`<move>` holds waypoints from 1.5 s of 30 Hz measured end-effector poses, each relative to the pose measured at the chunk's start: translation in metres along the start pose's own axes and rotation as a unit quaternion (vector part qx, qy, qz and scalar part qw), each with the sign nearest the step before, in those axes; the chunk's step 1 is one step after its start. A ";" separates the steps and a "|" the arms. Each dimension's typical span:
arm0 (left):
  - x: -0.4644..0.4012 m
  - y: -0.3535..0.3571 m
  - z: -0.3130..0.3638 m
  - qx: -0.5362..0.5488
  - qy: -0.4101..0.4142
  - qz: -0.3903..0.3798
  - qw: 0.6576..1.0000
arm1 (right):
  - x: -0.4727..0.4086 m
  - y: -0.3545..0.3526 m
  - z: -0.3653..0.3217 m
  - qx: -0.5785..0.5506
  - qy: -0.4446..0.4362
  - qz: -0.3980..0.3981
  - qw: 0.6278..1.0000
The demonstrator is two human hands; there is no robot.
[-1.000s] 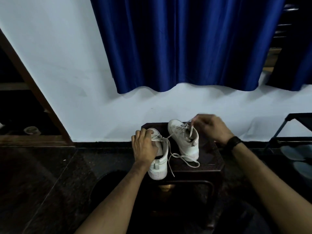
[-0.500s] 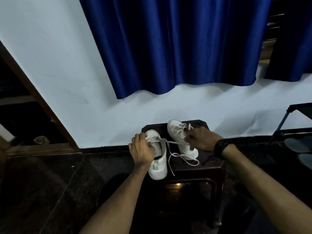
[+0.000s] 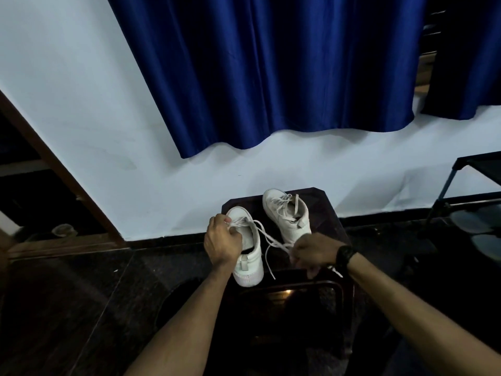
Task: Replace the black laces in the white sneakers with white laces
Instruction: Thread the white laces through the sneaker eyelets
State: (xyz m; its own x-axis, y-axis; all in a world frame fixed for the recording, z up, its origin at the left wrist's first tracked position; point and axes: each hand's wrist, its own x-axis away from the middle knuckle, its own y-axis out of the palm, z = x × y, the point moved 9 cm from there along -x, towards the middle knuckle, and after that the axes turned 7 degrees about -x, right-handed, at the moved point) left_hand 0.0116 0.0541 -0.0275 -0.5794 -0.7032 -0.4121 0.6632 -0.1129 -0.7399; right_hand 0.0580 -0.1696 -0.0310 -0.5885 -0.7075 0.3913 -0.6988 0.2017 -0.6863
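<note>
White lace pulled two ways over the near sneaker

Near sneaker point(image 3: 250, 251) at 6 o'clock on dark stool point(image 3: 329, 213), other sneaker point(image 3: 288, 215) at 1 o'clock from it. White lace point(image 3: 267, 237) pinched by left hand point(image 3: 221, 242) at the top holes, loose end gripped in right hand point(image 3: 311, 253) at 3 o'clock. Too hard a tug: lace out of a hole, or shoe off the stool edge.

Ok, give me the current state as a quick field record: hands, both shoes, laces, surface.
left hand: grips near white sneaker at its lace
right hand: pinches loose white lace, near the table's front edge
near sneaker: on small dark wooden table, white lace partly threaded
far white sneaker: upright on table, white-laced, untouched
black laces: none visible
wrist: black watch on right
</note>
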 end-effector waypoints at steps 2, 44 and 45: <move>0.000 -0.001 0.000 0.011 -0.001 0.003 1.000 | -0.001 0.005 0.000 0.063 0.011 0.032 0.997; 0.018 -0.022 0.141 0.506 0.026 -0.444 0.738 | -0.032 -0.140 -0.108 -0.563 -0.167 0.165 0.792; 0.014 -0.027 0.135 0.500 0.030 -0.434 0.749 | -0.031 -0.143 -0.100 -0.554 -0.158 0.180 0.797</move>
State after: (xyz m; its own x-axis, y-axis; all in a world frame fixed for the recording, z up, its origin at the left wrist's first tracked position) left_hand 0.0496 -0.0475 0.0587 -0.9982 -0.0316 -0.0519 0.0310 -0.9994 0.0124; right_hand 0.1356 -0.1088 0.1162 -0.8229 -0.5681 -0.0032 -0.5407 0.7815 0.3114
